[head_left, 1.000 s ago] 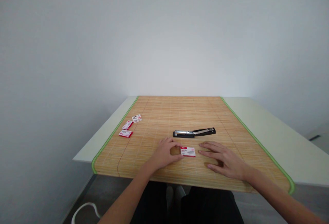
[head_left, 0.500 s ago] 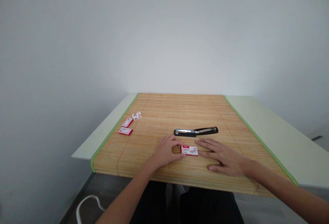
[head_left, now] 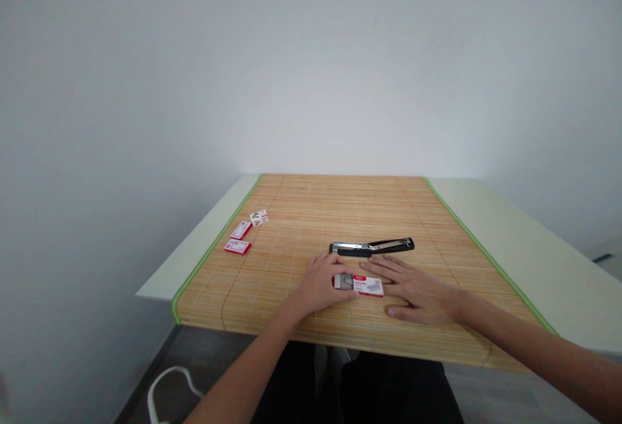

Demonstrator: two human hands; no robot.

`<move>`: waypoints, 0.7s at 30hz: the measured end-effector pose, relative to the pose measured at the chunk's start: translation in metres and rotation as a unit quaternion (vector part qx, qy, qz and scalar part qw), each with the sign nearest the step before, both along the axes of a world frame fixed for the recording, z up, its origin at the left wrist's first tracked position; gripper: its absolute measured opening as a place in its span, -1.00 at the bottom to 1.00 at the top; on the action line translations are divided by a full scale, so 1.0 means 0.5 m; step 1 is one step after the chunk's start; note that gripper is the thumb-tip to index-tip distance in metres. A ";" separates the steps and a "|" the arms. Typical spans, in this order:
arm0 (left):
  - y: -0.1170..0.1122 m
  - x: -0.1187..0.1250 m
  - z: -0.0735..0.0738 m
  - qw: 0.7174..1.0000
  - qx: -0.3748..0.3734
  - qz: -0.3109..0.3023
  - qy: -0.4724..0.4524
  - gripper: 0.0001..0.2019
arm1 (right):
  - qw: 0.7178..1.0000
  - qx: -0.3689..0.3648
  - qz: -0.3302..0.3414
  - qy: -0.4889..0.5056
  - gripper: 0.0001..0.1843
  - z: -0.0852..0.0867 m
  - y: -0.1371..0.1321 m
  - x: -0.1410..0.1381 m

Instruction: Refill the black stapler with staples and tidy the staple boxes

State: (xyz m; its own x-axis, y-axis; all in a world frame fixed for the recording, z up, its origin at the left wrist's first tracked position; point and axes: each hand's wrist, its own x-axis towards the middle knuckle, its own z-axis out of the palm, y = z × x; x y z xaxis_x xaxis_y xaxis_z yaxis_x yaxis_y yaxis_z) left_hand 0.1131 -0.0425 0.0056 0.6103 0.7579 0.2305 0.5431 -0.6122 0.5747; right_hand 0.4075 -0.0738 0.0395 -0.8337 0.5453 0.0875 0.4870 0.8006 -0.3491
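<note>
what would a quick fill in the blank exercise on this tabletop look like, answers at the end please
1. The mat is edged in ____.
2. The left hand is at the small box, whose inner tray is slid partly ____.
3. The right hand is spread palm ____.
4. Apart from its silvery metal parts, the stapler is ____.

Missing words: green; out; down; black.

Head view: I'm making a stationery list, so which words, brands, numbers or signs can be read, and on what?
No text can be quoted with certainty.
Partly open box: red and grey print, too small to read.
Nearer left box: print too small.
Farther left box: print too small.
White item with black and red marks: too small.
Stapler: no lettering visible.
</note>
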 end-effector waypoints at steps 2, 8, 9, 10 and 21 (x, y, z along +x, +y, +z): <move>0.001 -0.001 -0.002 1.000 0.002 -0.001 -0.001 -0.56 | 1.000 0.000 -0.001 0.009 -0.27 0.003 0.000 -0.004; 0.003 -0.005 -0.005 1.000 0.005 -0.003 -0.002 -0.54 | 1.000 0.005 -0.008 0.016 -0.37 0.008 -0.011 0.041; 0.003 -0.004 -0.006 1.000 0.006 -0.001 -0.001 -0.54 | 1.000 0.008 -0.017 0.016 -0.39 0.004 -0.015 0.052; 0.003 -0.003 -0.007 1.000 0.006 0.000 0.000 -0.54 | 0.999 0.014 -0.031 0.022 -0.42 -0.001 -0.019 0.061; -0.016 0.003 0.005 1.000 0.013 0.006 0.003 -0.33 | 0.967 0.057 -0.211 0.130 -0.37 -0.072 -0.036 -0.058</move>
State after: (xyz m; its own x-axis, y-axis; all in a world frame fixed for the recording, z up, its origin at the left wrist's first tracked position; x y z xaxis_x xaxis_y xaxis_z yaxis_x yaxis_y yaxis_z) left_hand 0.1148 -0.0504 0.0080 0.6025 0.7592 0.2463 0.5546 -0.6201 0.5549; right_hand 0.3786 -0.0919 0.0033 -0.4803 0.8068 0.3440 0.6863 0.5899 -0.4253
